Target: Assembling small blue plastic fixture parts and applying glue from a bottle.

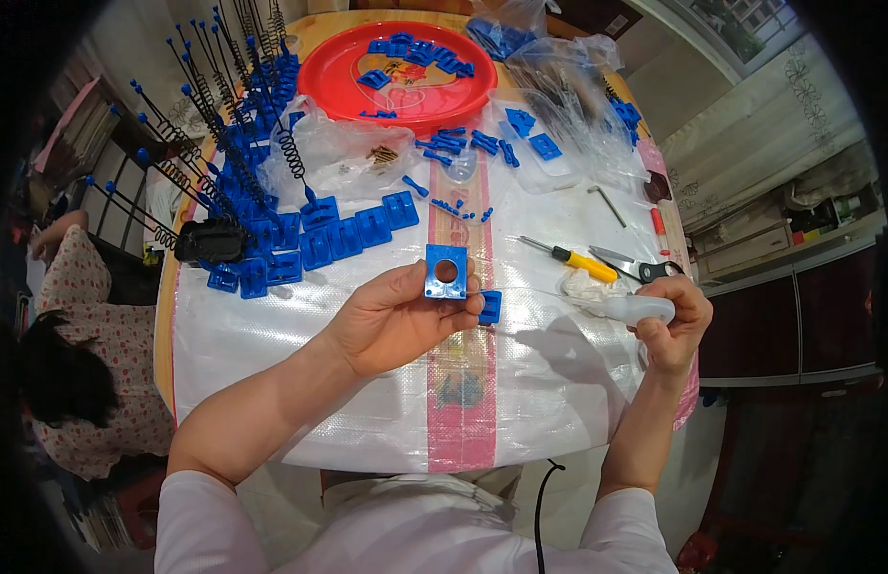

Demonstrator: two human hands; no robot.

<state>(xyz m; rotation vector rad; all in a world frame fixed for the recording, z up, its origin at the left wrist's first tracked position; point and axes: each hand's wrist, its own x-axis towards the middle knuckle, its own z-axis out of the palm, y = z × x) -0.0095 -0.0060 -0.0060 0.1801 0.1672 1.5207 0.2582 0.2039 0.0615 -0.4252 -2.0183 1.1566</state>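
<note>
The blue block (432, 292) is pinched upright between the left hand's (382, 320) thumb and fingers, above the table's (367, 411) middle, its round hole showing. The right hand (676, 320), closed round a pale tool (640, 309), is nearer the right edge; from it, the block lies level to the left. The tool's long axis runs sideways, its thin shaft pointing at the left fingertips; contact I cannot tell. A second blue piece (491, 307) sits just beside those fingers. Bare sheet shows from there to the near edge; screwdriver (588, 266) and scissors (631, 263) lie beyond the tool.
</note>
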